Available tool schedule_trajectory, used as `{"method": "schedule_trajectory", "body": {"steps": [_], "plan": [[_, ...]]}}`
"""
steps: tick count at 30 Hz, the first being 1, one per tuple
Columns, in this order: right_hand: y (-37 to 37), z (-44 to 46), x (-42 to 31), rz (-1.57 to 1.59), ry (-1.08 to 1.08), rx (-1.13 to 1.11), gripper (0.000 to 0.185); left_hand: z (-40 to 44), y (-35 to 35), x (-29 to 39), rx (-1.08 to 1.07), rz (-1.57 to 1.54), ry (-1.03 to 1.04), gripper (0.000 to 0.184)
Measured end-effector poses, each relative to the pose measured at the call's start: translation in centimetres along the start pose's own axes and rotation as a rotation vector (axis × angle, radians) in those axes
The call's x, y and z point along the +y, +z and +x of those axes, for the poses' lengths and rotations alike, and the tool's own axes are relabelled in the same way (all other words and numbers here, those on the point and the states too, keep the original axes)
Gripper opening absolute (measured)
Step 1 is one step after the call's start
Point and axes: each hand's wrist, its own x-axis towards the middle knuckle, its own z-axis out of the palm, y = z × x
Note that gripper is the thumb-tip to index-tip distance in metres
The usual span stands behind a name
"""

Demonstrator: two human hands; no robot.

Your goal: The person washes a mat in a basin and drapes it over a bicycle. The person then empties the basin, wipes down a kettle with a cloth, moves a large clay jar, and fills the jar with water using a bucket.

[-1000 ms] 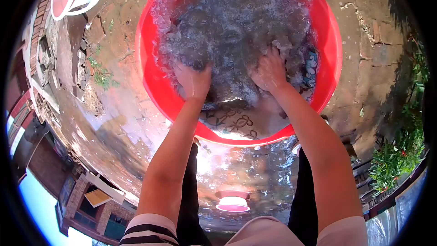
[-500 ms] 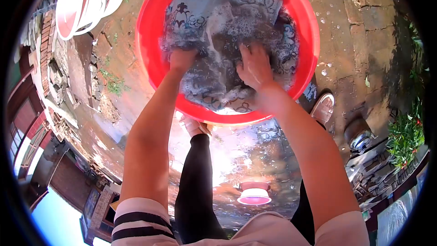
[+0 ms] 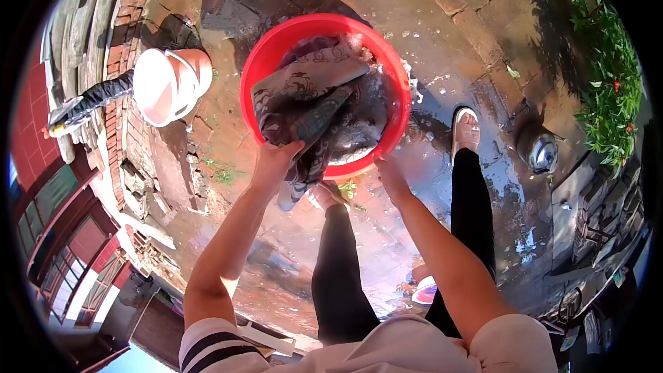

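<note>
A round red plastic tub (image 3: 250,90) holds foamy water and a heap of wet patterned cloth (image 3: 314,72) with dark scrollwork on a pale ground. My left hand (image 3: 275,164) is closed around a bunched part of the cloth at the tub's near left rim. Below that hand, an end of the cloth hangs outside the tub. My right hand (image 3: 392,178) appears at the near right rim, its fingers partly hidden; whether it grips the rim cannot be made out.
To the left stands a pale bucket (image 3: 197,72) with a handle. A metal kettle (image 3: 539,148) sits at the right, near leafy plants (image 3: 611,110). My feet stand on wet brick paving (image 3: 476,34) close to the tub. A small basin (image 3: 424,291) is partly behind my right arm.
Both hands have come out of the water toward me. My left hand now lifts part of the cloth over the rim. The tub looks smaller and lower in view.
</note>
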Motion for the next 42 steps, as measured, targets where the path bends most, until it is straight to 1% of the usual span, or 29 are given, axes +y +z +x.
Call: {"method": "schedule_trajectory", "body": {"steps": [2,4,5,6,8,9,10,11,12,13,15,17,19,21,24,26,27,28,29,31,32,33,35,36,37,38,39,41,42], "plan": [[-1.1,-2.6,-2.0,0.169,0.089,-0.046,0.053,-4.5,-1.1,3.2,-0.043,0.005,0.071,0.025],[-1.7,-5.2,-3.7,0.307,0.156,-0.064,0.051,-9.9,-2.6,6.4,-0.040,0.053,0.061,0.023],[-2.0,-6.3,-4.3,0.347,0.177,-0.057,0.051,-12.9,-3.4,8.4,-0.008,0.137,0.020,0.022],[-2.4,-7.3,-4.9,0.386,0.198,-0.051,0.050,-15.7,-4.2,9.6,0.011,0.145,0.023,0.021],[-3.6,-8.9,-5.8,0.456,0.226,-0.061,0.050,-21.7,-5.1,12.4,0.028,0.064,0.020,0.022],[-4.2,-9.8,-5.8,0.493,0.210,-0.098,0.050,-24.5,-6.4,13.3,0.057,0.078,-0.010,0.024],[-5.0,-10.7,-5.6,0.527,0.194,-0.134,0.051,-27.2,-7.1,14.4,0.039,-0.050,-0.001,0.026],[-5.3,-11.7,-5.7,0.560,0.178,-0.171,0.052,-29.6,-8.7,14.9,0.088,0.015,-0.008,0.029],[-5.3,-13.1,-6.5,0.536,0.206,-0.154,0.052,-32.1,-9.8,15.2,0.146,0.110,0.010,0.044],[-5.3,-14.8,-7.6,0.506,0.237,-0.138,0.052,-34.6,-10.6,15.5,0.201,0.176,0.002,0.046],[-4.6,-17.0,-8.5,0.501,0.294,-0.147,0.052,-39.1,-11.1,16.7,0.257,0.058,0.025,0.038],[-3.3,-18.4,-8.3,0.551,0.347,-0.200,0.053,-42.5,-12.2,16.9,0.345,0.019,0.118,0.045],[-2.5,-19.4,-7.9,0.540,0.325,-0.234,0.053,-45.5,-13.6,16.9,0.426,-0.008,0.196,0.050],[-2.1,-20.4,-8.1,0.487,0.282,-0.262,0.052,-47.6,-15.7,17.1,0.462,-0.006,0.220,0.051],[-1.9,-20.5,-8.4,0.491,0.262,-0.359,0.055,-50.4,-18.9,16.4,0.501,0.007,0.211,0.052],[-1.6,-19.1,-10.9,0.401,0.402,-0.314,0.067,-50.7,-20.3,15.5,0.531,0.005,0.193,0.053],[-0.7,-20.0,-12.6,0.355,0.470,-0.287,0.073,-51.5,-21.3,14.7,0.543,-0.003,0.184,0.054],[1.1,-22.4,-14.1,0.322,0.493,-0.391,0.081,-53.3,-22.8,13.1,0.550,-0.014,0.176,0.054],[4.0,-25.8,-15.3,0.286,0.518,-0.493,0.089,-55.6,-24.8,11.1,0.554,-0.025,0.167,0.055],[11.8,-29.5,-17.4,0.143,0.488,-0.508,0.114,-59.2,-28.5,6.6,0.576,-0.054,0.138,0.056],[15.9,-29.3,-17.3,0.066,0.463,-0.422,0.102,-59.9,-29.9,4.5,0.615,-0.106,0.107,0.051],[19.7,-28.9,-16.4,-0.010,0.436,-0.336,0.089,-60.4,-31.1,2.7,0.643,-0.117,0.100,0.049],[26.0,-27.0,-11.6,0.066,0.325,-0.440,0.049,-61.9,-34.0,-0.7,0.704,-0.138,0.092,0.046],[28.8,-24.8,-8.0,0.101,0.298,-0.472,0.042,-62.6,-36.1,-2.4,0.617,-0.140,0.091,0.048],[31.4,-22.0,-4.4,0.136,0.272,-0.506,0.035,-63.1,-38.0,-4.7,0.643,-0.173,0.095,0.048],[33.3,-21.0,-2.3,0.170,0.247,-0.540,0.029,-63.7,-39.7,-7.1,0.670,-0.205,0.097,0.049],[34.7,-23.6,-2.7,0.133,0.238,-0.482,0.029,-64.1,-41.5,-9.2,0.696,-0.237,0.099,0.049],[38.0,-31.8,-5.1,0.049,0.213,-0.395,0.031,-65.3,-44.4,-12.8,0.658,-0.339,0.112,0.047],[39.1,-32.2,-3.7,0.077,0.211,-0.422,0.032,-65.9,-45.5,-14.3,0.659,-0.391,0.123,0.045]]}}
